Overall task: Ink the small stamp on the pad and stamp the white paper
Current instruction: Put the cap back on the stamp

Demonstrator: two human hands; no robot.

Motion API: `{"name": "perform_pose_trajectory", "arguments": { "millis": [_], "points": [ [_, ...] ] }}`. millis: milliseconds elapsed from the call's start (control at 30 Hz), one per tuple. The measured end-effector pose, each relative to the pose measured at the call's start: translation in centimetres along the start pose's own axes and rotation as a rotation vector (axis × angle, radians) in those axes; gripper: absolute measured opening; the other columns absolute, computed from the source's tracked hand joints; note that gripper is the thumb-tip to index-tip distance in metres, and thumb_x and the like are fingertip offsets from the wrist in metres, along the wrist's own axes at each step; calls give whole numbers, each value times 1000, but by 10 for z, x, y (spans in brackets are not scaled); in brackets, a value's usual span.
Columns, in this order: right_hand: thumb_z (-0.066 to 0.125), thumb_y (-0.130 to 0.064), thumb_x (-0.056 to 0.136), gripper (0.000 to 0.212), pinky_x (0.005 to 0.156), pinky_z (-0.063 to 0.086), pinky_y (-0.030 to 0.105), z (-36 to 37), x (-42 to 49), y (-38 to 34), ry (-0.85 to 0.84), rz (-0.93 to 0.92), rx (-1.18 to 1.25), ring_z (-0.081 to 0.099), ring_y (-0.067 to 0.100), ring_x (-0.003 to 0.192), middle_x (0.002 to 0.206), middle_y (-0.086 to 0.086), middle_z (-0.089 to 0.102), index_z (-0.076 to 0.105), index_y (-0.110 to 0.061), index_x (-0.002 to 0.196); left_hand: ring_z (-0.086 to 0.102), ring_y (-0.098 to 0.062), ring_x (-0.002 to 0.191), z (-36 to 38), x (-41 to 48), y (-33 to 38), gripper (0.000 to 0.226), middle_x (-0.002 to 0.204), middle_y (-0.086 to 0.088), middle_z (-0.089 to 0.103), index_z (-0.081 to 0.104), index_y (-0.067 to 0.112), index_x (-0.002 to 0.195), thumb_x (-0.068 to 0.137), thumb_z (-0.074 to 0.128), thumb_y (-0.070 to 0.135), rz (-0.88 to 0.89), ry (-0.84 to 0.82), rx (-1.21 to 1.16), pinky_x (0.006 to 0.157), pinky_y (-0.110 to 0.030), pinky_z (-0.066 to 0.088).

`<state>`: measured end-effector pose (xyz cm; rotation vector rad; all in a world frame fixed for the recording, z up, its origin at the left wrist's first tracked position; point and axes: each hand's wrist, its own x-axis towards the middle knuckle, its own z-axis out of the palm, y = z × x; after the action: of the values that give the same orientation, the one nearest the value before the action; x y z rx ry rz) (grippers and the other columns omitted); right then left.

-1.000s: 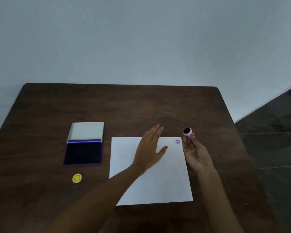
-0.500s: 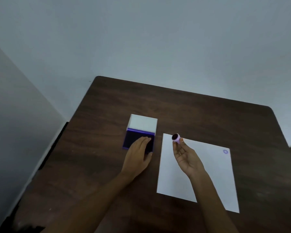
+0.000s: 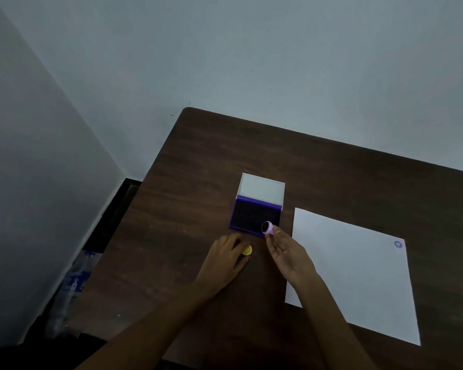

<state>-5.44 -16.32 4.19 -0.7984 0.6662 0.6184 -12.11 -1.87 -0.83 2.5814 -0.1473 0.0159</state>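
Observation:
My right hand (image 3: 288, 251) holds a small lilac stamp (image 3: 267, 227) in its fingertips, inked face turned up, just over the near right corner of the ink pad (image 3: 251, 215). The pad is dark purple, and its white lid (image 3: 261, 188) stands open behind it. My left hand (image 3: 225, 259) lies palm down on a small yellow cap (image 3: 247, 250) in front of the pad, fingers curled around it. The white paper (image 3: 358, 273) lies to the right and bears one purple round mark (image 3: 398, 244) near its far right corner.
The dark wooden table (image 3: 318, 166) stands in a corner between two pale walls. Its left edge runs close beside my left forearm. On the floor to the left lie clear plastic bottles (image 3: 74, 281).
My left hand came back from the ink pad to the yellow cap. My right hand carried the stamp left, from over the paper to the pad's near corner. My view swung further left.

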Motion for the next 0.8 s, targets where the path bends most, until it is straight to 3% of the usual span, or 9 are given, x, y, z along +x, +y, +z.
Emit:
{"name": "perform_pose_trajectory", "arguments": {
  "millis": [100,200,267,333,400,433,567,700,800],
  "points": [
    [53,-6,87,16,60,59,24,-2,2,3,19,2,-17,64,20,92,102,14,63,58,-4,102,45,-16,113,-3,7,5,34,128,-8,49,52,12,120,87,56,20,-88,-45,-159,92,-23,36],
    [54,-8,86,23,55,59,22,-4,2,5,32,-1,-34,72,15,73,101,14,64,57,-1,108,54,-10,98,-19,17,15,23,115,-6,58,60,13,107,85,60,17,-375,3,-496,79,-12,41],
    [55,-10,86,23,54,58,20,-3,1,6,33,-17,-119,71,14,71,99,13,64,58,-1,107,58,-10,94,-30,22,19,18,110,-9,62,62,13,103,85,60,15,-643,-27,-916,76,-17,46],
    [57,-13,85,22,59,58,19,-2,1,7,29,-60,-238,68,17,82,99,12,64,60,-4,105,59,-19,101,-39,27,21,22,113,-16,61,62,5,106,85,58,10,-862,-100,-1406,80,-25,51],
    [59,-16,84,14,72,56,24,0,1,8,39,-122,-358,63,21,92,100,12,64,63,-11,96,58,-25,105,-45,30,20,26,115,-20,60,60,-1,110,85,57,7,-951,-102,-1644,82,-27,53],
    [60,-17,83,10,76,54,24,1,1,9,44,-152,-413,62,22,94,101,12,64,64,-14,92,59,-25,105,-47,31,20,27,114,-21,60,59,-1,111,85,57,6,-969,-95,-1714,80,-27,54],
    [61,-16,83,16,62,54,14,6,-2,8,59,-251,-567,63,17,89,102,11,65,63,-13,98,62,-24,98,-56,32,24,27,109,-22,62,61,-2,108,82,58,4,-1001,-95,-1836,75,-29,55],
    [63,-21,81,13,84,51,32,7,-3,7,91,-304,-637,62,24,93,98,9,66,64,-17,94,64,-22,89,-60,34,29,27,100,-21,65,61,-4,106,80,59,1,-968,-100,-1820,71,-26,57],
    [64,-24,81,24,83,50,29,8,-3,8,112,-381,-763,60,22,96,106,9,66,63,-15,103,64,-22,89,-62,34,32,17,97,-19,65,64,-1,98,82,57,1,-953,-93,-1756,71,-25,56]
  ]
}}
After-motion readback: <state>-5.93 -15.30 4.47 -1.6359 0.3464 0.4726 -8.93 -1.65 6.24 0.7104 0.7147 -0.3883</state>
